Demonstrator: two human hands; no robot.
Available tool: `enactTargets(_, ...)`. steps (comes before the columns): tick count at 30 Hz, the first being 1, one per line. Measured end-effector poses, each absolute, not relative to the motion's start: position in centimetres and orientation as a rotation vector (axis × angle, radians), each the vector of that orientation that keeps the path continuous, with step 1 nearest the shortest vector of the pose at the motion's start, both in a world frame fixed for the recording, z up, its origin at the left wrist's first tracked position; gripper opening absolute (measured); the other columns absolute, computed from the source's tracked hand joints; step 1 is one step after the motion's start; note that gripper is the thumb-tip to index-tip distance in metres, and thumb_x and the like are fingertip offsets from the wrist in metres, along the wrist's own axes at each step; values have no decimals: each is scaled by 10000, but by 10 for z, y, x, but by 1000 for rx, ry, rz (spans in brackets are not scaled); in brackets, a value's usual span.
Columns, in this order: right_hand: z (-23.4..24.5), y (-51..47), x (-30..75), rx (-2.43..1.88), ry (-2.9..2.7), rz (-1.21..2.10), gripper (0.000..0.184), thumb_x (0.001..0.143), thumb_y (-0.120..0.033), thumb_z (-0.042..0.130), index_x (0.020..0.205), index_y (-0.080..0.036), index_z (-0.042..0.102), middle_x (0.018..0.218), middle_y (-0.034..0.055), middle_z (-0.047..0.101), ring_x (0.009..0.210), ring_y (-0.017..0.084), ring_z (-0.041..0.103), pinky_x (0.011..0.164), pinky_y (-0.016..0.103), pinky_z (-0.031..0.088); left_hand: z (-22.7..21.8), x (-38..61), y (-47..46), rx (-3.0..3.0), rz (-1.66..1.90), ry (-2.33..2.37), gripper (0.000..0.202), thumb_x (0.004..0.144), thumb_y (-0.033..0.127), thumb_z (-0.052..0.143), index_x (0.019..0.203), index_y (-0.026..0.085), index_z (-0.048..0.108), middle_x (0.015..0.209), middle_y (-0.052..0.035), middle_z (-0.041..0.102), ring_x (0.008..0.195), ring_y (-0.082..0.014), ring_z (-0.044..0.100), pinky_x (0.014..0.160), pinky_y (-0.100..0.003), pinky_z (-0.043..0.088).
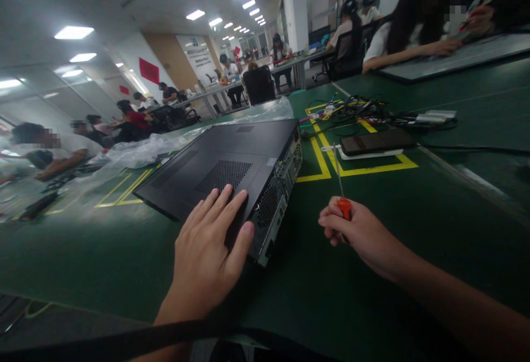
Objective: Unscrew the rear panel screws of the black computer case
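A black desktop computer case (223, 169) lies flat on the green table mat (103, 251), its rear panel with ports and vents facing right. My left hand (209, 240) rests flat on the case's near corner, fingers spread and thumb down its rear edge. My right hand (356, 232) hovers to the right of the case, closed around a screwdriver (342, 185) with an orange handle. The thin shaft points up and away from me.
A phone on a white power strip (375, 144) lies inside yellow floor-tape markings. A tangle of cables (364, 109) sits behind it. Clear plastic wrap (165, 144) lies beyond the case. Other people work at neighbouring tables on the left and at the top right.
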State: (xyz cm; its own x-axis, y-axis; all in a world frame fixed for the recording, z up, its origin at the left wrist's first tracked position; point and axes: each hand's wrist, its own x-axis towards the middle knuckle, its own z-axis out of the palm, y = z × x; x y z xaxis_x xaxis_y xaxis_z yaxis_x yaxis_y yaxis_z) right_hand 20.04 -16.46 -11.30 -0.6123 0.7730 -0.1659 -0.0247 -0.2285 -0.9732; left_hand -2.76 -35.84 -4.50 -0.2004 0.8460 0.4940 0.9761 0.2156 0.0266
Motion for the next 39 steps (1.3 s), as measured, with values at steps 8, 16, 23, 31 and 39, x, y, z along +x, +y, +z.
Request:
enactTargets(8,-110,-167,205,-963,-1506,1923,442,814,-311,904,787,-277,464,801,-40,620,679,152,569,642,310,485,-23,-32,-355,-1769,-387,-2308,690,1182,642,511,1731,309,763,1861,-99,647,1733,-428,598,1422,-697,506)
enactTargets(16,-106,-172,208,-1009,-1886,1781,292,1044,-260,836,922,-258,571,785,-78,521,735,165,506,739,339,434,53,-62,-267,-1888,-174,-2311,982,1064,894,499,1787,256,683,1829,-142,684,1664,-493,642,1396,-700,504)
enactTargets(23,-106,-172,211,-974,-1991,1656,254,1113,-316,809,996,-263,590,822,-70,545,795,192,548,785,372,437,56,-64,-137,-2165,91,-2118,1030,1072,797,540,1914,204,507,1968,-170,502,1796,-459,483,1478,-602,368)
enactTargets(31,-101,-171,215,-996,-1980,1684,249,1118,-304,799,998,-270,582,801,-74,541,770,187,535,754,361,426,34,-76,-113,-2356,338,-2175,1254,986,711,643,2026,181,186,2073,-226,220,1906,-512,196,1514,-671,262)
enactTargets(39,-105,-171,214,-977,-1976,1640,254,1102,-319,803,1003,-266,576,808,-76,540,782,187,534,777,373,433,32,-83,-109,-2363,345,-2154,1290,942,749,618,2028,199,188,2074,-195,233,1911,-505,175,1525,-676,218)
